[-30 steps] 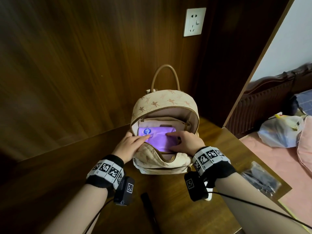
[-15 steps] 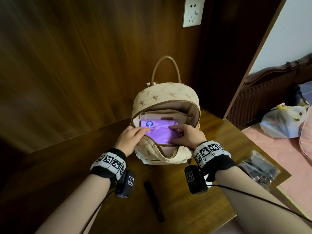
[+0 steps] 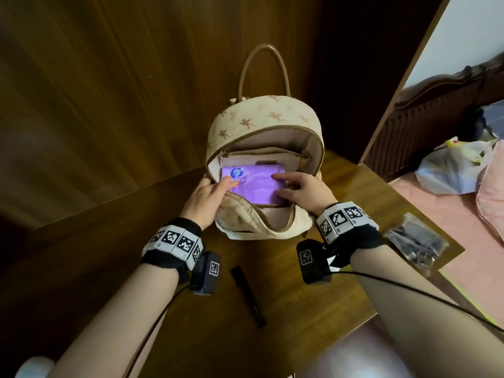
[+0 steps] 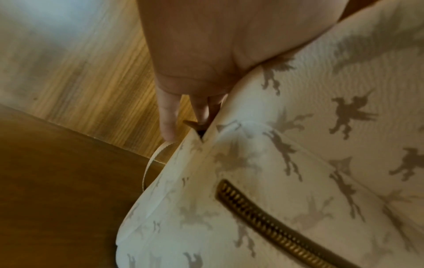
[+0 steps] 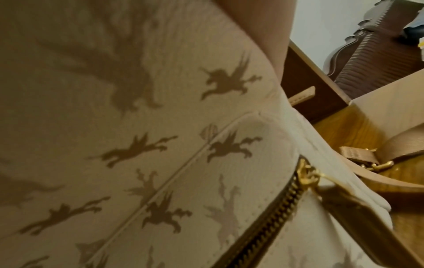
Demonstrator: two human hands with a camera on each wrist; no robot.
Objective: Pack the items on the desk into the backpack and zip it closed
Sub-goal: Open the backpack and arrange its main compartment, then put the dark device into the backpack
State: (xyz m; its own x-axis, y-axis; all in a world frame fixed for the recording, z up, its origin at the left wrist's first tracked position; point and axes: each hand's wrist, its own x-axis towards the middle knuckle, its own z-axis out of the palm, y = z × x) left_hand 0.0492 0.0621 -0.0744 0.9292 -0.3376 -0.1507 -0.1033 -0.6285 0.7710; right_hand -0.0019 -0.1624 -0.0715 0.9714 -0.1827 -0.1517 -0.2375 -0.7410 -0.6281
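Observation:
A cream backpack [image 3: 261, 118] with a winged-horse print stands open on the wooden desk [image 3: 313, 309]. A purple packet [image 3: 256, 181] lies half inside its mouth. My left hand [image 3: 215, 184] straddles the left rim, thumb on the packet and fingers [image 4: 167, 116] down the outside of the backpack [image 4: 321, 163]. My right hand [image 3: 294, 189] holds the packet's right end with bent fingers. In the right wrist view only the backpack's front [image 5: 137, 145] and a bit of palm [image 5: 263, 27] show. A black pen [image 3: 248, 296] lies on the desk in front of the backpack.
A clear plastic bag of black items [image 3: 416, 241] lies near the desk's right corner. Dark wood panelling rises right behind the backpack. Past the desk's right edge is a bed with a white plastic bag [image 3: 452, 170] on it.
Both hands stay on the packet and the backpack's rim. The head view has tilted down, so more of the desk and the whole pen show.

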